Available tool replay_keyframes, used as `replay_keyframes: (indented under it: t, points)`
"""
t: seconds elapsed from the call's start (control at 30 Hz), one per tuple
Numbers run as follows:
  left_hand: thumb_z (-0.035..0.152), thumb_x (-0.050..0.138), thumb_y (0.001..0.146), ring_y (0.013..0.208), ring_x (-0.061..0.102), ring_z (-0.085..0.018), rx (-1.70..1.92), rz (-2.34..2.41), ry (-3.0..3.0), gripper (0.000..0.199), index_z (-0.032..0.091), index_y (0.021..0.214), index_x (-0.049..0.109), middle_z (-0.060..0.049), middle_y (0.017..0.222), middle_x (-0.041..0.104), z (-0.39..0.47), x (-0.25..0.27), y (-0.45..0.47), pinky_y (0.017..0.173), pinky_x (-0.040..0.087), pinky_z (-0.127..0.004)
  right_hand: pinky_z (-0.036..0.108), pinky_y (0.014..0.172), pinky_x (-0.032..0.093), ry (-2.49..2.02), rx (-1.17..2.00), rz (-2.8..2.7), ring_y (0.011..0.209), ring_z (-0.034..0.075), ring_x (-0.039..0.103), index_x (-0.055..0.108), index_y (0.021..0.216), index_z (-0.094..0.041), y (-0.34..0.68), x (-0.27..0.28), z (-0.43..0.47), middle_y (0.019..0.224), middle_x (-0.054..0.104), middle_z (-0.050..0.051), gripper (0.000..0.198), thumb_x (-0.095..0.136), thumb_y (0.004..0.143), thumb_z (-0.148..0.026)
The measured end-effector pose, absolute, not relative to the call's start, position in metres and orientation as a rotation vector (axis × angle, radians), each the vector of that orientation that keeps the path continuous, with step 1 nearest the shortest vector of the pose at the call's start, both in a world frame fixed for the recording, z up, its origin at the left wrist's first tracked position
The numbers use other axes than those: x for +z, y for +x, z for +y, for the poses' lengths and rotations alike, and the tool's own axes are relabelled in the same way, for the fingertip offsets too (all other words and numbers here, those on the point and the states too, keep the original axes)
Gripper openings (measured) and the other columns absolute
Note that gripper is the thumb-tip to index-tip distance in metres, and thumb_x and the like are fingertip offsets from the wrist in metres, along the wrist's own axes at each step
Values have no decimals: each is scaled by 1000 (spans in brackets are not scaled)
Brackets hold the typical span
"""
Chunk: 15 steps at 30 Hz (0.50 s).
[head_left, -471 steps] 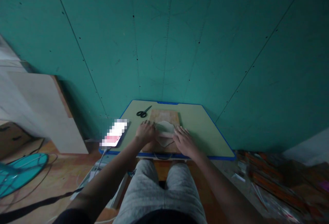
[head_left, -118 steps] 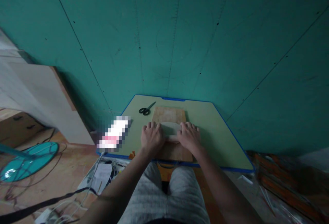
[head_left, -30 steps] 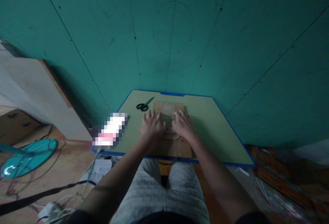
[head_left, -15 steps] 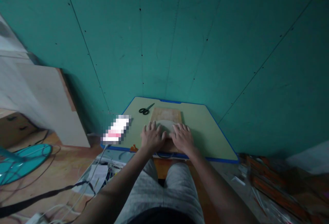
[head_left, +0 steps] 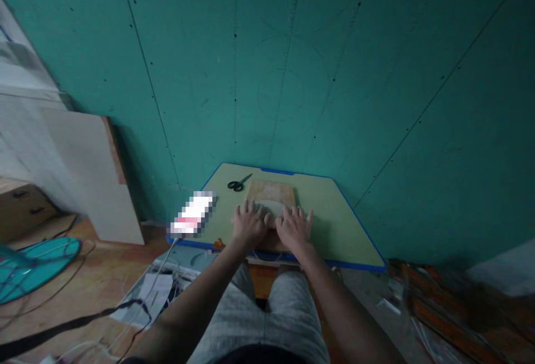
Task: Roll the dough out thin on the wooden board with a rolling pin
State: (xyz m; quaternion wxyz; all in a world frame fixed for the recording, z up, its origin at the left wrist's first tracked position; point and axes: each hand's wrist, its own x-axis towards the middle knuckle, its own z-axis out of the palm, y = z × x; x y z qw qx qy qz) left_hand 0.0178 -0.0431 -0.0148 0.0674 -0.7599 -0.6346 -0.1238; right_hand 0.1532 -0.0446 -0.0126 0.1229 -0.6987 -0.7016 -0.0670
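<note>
A pale, flat, rounded piece (head_left: 271, 207), perhaps dough or clay, lies on a wooden board (head_left: 271, 190). My left hand (head_left: 249, 224) rests on its left side with the fingers spread. On the right side lies my right hand (head_left: 295, 226), palm down, its fingers also apart. Both thumbs point inward toward each other over the near part of the piece. My palms hide much of its edges, and its exact material is hard to make out.
The board sits on a pale yellow table with a blue rim (head_left: 359, 268). Black-handled scissors (head_left: 237, 185) lie behind on the left. A blurred-out phone-like device (head_left: 193, 213) with a cable stands at the table's left edge. Behind the table rises a green wall (head_left: 267, 74).
The view has tilted up slightly, so everything sits a little lower. My right hand has shifted slightly left, and its fingers are spread wider. My left hand stays on the pale piece.
</note>
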Motion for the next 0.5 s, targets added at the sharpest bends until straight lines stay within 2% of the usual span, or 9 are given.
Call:
replay_keyframes:
  t: [0.1,0.27,0.37,0.5]
  points:
    - [36,34,98,134,42,-35,-351,-1906,-2277,41,20,118,66,-16,139,54,-33,-13,21,103,36,-52,57,110,18,-2069,-161,-2026,120,29,52,63,115,-20,152,-10,-35,124,63,15,34,39,93,-29]
    - [27,34,96,117,55,-34,-358,-1896,-2307,39,17,103,71,-17,118,66,-16,-11,22,90,44,-47,40,92,41,-2030,-106,-2132,111,26,57,64,109,-20,156,-4,-19,117,63,12,32,37,94,-29]
    - [23,34,95,103,60,-32,-335,-1915,-2360,39,16,101,71,-16,106,68,-5,-9,21,81,48,-44,38,88,44,-2023,-75,-2177,110,26,58,65,106,-21,158,0,-8,116,62,11,31,39,93,-33]
    - [25,35,94,102,61,-33,-313,-1933,-2378,40,14,96,73,-18,103,67,11,-7,21,79,50,-43,36,87,45,-2050,37,-2178,111,25,59,63,109,-21,158,4,8,121,61,12,31,40,94,-34]
